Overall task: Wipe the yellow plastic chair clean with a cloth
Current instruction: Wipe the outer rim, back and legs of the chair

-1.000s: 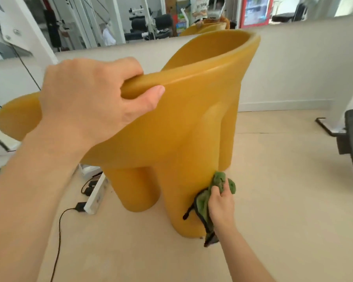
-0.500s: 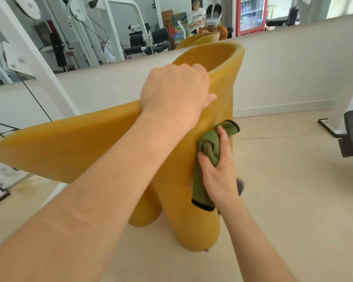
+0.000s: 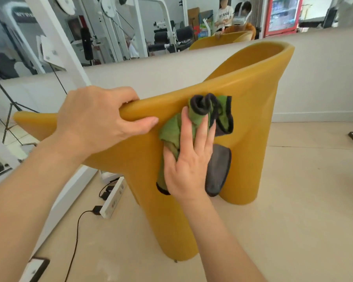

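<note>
The yellow plastic chair (image 3: 253,102) stands on the floor, its outer side facing me. My left hand (image 3: 96,119) grips the chair's top rim, fingers curled over the edge and thumb underneath. A green cloth with a black hem (image 3: 194,117) is pressed flat against the chair's side just under the rim by my right hand (image 3: 190,159), whose fingers are spread over it. Part of the cloth hangs down below my palm. A dark oval shadow lies on the chair to the right of my hand.
A white power strip (image 3: 113,198) with black plugs and a cable lies on the floor left of the chair legs. A white post (image 3: 55,43) rises at the left. Behind the low white wall (image 3: 318,78) a mirror shows people and gym gear.
My right hand has carried the cloth up from the chair's leg to just under the rim. My left hand has shifted its grip along the rim, and the view has swung around the chair.
</note>
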